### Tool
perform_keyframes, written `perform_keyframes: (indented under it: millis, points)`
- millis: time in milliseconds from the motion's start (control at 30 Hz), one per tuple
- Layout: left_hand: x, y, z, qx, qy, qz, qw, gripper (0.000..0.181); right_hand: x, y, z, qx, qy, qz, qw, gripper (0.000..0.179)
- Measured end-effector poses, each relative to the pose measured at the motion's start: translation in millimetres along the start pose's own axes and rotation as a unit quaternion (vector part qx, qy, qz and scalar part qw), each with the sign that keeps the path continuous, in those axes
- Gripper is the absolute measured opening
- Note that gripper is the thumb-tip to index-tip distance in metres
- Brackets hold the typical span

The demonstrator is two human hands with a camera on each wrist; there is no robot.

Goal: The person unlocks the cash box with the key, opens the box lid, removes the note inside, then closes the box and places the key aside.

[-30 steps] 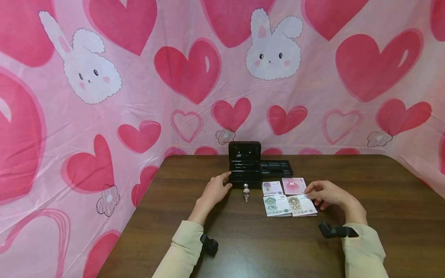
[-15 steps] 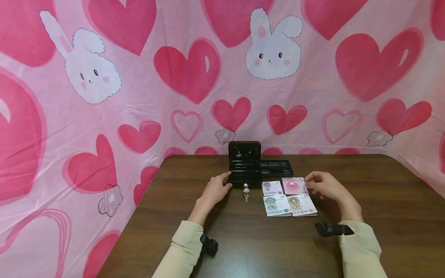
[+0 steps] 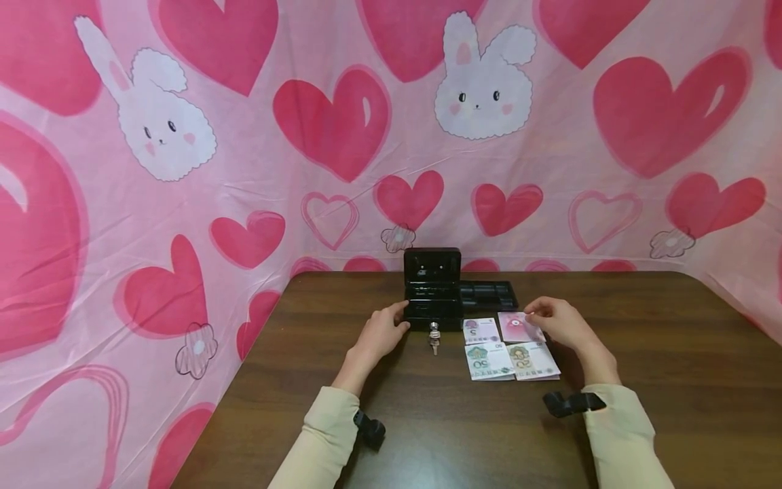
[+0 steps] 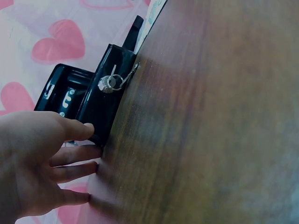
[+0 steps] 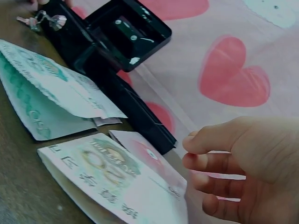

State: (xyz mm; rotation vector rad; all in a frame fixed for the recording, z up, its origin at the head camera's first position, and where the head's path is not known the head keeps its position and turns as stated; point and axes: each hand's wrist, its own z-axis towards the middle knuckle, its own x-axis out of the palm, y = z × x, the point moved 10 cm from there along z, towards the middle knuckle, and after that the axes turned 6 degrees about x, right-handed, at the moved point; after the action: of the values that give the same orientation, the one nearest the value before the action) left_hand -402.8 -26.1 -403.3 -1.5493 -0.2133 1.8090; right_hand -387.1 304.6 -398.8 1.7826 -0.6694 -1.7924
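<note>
A black cash box (image 3: 433, 324) stands with its lid raised, a key ring with keys (image 3: 434, 336) hanging at its front lock. My left hand (image 3: 379, 333) rests against the box's left front corner; in the left wrist view the thumb touches the front while the fingers extend beside it. My right hand (image 3: 565, 322) hovers at the right edge of a pink banknote (image 3: 514, 327), fingers loosely bent; the right wrist view shows nothing between the fingertips. Nearby lie folded banknotes: a purple 5 (image 3: 480, 330), a green 50 (image 3: 489, 360) and a brownish 20 (image 3: 531, 360).
A black compartment tray (image 3: 489, 295) lies right of the box. The brown wooden table (image 3: 452, 428) meets a pink heart-and-rabbit cloth (image 3: 342, 224) at the back. Each wrist carries a black strapped-on camera (image 3: 370, 430).
My right hand has moved up and leftward, from beside the 20 note to the upper right of the pink banknote. My left hand stays at the box; the banknotes lie as before.
</note>
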Motion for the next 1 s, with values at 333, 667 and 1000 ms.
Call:
perform_keyframes:
  millis: [333,667,1000]
  points:
    - [-0.4,-1.5,-0.1,-0.003,0.002,-0.006,1.0,0.048,-1.2,9.2,7.0,-0.028,-0.057,-0.011,0.9979,0.026]
    - [-0.7,-0.6,-0.4,-0.006,0.0,-0.006,1.0,0.048,6.5,13.0,10.4,-0.011,-0.045,0.012,0.9988,0.04]
    - [-0.3,-1.2,-0.7,-0.009,0.007,-0.009,0.9999,0.049,16.5,11.7,16.8,-0.02,-0.037,-0.004,0.9991,0.048]
